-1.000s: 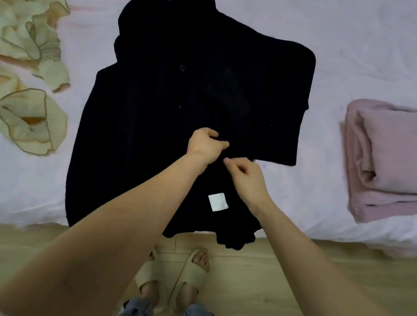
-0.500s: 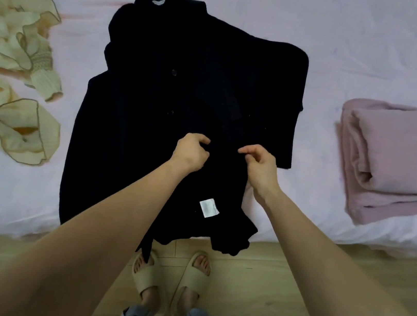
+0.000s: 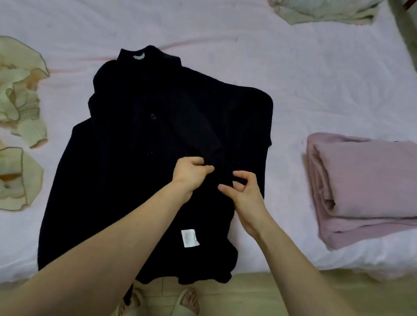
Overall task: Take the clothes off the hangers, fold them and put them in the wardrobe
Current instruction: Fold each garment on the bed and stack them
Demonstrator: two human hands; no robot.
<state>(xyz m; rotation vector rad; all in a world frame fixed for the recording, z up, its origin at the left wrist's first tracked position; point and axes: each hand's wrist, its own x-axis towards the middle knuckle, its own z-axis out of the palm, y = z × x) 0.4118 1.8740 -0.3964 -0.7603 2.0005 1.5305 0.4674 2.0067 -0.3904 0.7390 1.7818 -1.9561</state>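
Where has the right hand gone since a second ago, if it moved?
Yes: against the white label, the right hand moved farther up the black garment, toward its collar.

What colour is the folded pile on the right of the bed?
Dusty pink, plain; the folded pile shows clearly in the head view.
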